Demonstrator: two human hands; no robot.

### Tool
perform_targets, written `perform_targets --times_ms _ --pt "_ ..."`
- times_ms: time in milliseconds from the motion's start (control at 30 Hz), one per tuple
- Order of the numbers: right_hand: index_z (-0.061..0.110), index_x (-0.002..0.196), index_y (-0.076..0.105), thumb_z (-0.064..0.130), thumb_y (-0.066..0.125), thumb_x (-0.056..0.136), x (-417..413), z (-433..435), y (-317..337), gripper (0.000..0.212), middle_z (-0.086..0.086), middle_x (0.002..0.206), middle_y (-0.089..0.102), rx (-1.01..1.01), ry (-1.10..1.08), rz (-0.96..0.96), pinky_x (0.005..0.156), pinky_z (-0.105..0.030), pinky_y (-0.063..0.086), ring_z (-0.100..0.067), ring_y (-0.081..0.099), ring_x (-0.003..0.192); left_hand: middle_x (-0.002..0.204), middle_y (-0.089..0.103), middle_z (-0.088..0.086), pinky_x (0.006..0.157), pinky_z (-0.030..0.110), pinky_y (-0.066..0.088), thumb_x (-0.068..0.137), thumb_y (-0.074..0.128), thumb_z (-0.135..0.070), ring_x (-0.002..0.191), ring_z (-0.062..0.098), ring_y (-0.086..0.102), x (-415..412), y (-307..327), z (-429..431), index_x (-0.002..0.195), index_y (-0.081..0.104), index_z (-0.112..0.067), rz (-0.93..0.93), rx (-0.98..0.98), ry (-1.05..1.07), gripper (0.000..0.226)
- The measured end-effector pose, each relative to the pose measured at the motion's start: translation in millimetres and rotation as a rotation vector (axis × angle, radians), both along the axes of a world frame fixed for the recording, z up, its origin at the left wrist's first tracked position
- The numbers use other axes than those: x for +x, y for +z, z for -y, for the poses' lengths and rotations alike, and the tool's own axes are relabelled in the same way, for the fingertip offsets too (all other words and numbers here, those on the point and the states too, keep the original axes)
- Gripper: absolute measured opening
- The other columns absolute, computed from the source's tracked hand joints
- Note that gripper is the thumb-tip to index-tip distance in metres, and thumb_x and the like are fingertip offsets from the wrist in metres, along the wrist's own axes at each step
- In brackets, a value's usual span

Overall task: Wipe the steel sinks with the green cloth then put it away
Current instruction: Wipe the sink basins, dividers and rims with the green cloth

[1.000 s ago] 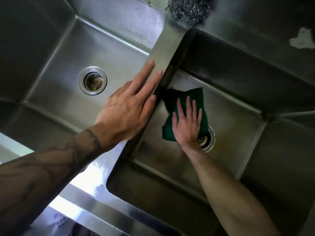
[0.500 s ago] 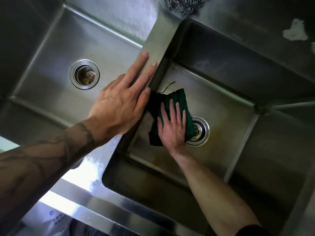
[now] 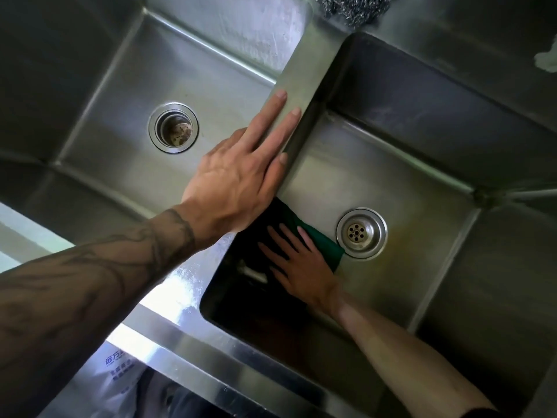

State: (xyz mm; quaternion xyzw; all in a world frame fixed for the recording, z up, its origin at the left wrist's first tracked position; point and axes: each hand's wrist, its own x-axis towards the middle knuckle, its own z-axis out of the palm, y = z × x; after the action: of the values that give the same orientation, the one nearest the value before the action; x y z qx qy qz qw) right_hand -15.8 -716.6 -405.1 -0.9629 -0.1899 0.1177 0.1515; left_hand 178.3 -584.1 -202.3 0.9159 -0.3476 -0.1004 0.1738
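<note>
Two steel sinks lie side by side below me: the left sink (image 3: 126, 86) and the right sink (image 3: 407, 182), split by a flat steel divider (image 3: 304, 64). The green cloth (image 3: 319, 239) lies on the right sink's floor near its front left corner, just left of that sink's drain (image 3: 361, 233). My right hand (image 3: 298, 263) presses flat on the cloth with fingers spread, and much of the cloth is in shadow. My left hand (image 3: 241, 173) rests flat on the divider, fingers straight, holding nothing.
The left sink's drain (image 3: 173, 128) holds a brownish strainer. A steel wool scourer (image 3: 352, 7) sits at the divider's far end. The front rim (image 3: 193, 336) is wet and bright. A white printed bag (image 3: 117, 378) shows below the rim.
My right hand has slid the cloth toward the sink's front left corner, uncovering the right drain. My left hand stays on the divider. The view has shifted a little.
</note>
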Motion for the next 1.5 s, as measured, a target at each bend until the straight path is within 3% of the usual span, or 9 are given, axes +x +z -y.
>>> perform_targets --times_ms 200,400,633,867,1133,1367,1500 --pt "0.034 0.165 0.025 0.048 0.045 0.107 -52 54 -3 0.063 -0.002 0.174 0.018 -0.045 0.168 0.017 0.129 -0.055 0.013 -0.027 0.015 0.161 0.179 0.004 -0.006 0.113 0.045 0.047 0.112 0.019 -0.044 0.135 0.03 0.055 0 -1 -1 0.17 0.016 -0.029 -0.005 -0.008 0.0 0.059" --pt "0.033 0.163 0.03 0.044 0.049 0.101 -4 -5 -5 0.066 -0.005 0.173 0.02 -0.008 0.108 -0.032 0.129 -0.054 0.016 -0.031 0.018 0.16 0.179 0.003 -0.006 0.113 0.045 0.048 0.112 0.02 -0.045 0.134 0.029 0.056 0 -1 0 0.17 0.015 -0.029 -0.006 -0.002 -0.008 0.06" --pt "0.037 0.166 0.02 0.049 0.041 0.108 -75 67 0 0.063 -0.001 0.174 0.017 -0.084 0.194 -0.031 0.128 -0.053 0.014 -0.027 0.015 0.161 0.179 0.005 -0.006 0.111 0.043 0.047 0.111 0.025 -0.046 0.133 0.03 0.056 0 0 -1 0.169 0.018 -0.028 -0.022 -0.03 0.0 0.061" --pt "0.034 0.163 0.027 0.044 0.045 0.101 -4 -4 -3 0.066 -0.005 0.173 0.021 -0.05 0.173 -0.049 0.129 -0.053 0.01 -0.031 0.02 0.159 0.179 0.003 -0.006 0.114 0.046 0.047 0.11 0.026 -0.047 0.135 0.031 0.054 1 -1 -1 0.169 0.016 -0.029 -0.029 -0.024 -0.012 0.063" --pt "0.035 0.166 0.021 0.047 0.045 0.106 -88 77 7 0.066 -0.003 0.174 0.017 -0.146 0.184 -0.051 0.13 -0.051 0.006 -0.028 0.014 0.161 0.179 0.005 -0.007 0.109 0.045 0.05 0.11 0.027 -0.047 0.13 0.031 0.057 0 -1 0 0.169 0.018 -0.029 -0.01 -0.023 0.009 0.062" --pt "0.032 0.165 0.026 0.045 0.039 0.108 -31 20 -2 0.059 -0.003 0.173 0.021 -0.071 0.091 -0.06 0.13 -0.052 0.011 -0.029 0.019 0.16 0.179 0.001 -0.008 0.106 0.048 0.049 0.11 0.026 -0.047 0.134 0.035 0.055 0 -1 0 0.169 0.016 -0.029 -0.012 -0.009 -0.001 0.063" --pt "0.033 0.166 0.02 0.045 0.04 0.11 -71 58 7 0.061 -0.003 0.174 0.017 -0.116 0.078 -0.099 0.13 -0.052 0.012 -0.028 0.015 0.161 0.179 0.003 -0.007 0.102 0.05 0.051 0.11 0.028 -0.047 0.135 0.038 0.055 -1 0 3 0.169 0.017 -0.028 -0.006 -0.006 -0.008 0.063"
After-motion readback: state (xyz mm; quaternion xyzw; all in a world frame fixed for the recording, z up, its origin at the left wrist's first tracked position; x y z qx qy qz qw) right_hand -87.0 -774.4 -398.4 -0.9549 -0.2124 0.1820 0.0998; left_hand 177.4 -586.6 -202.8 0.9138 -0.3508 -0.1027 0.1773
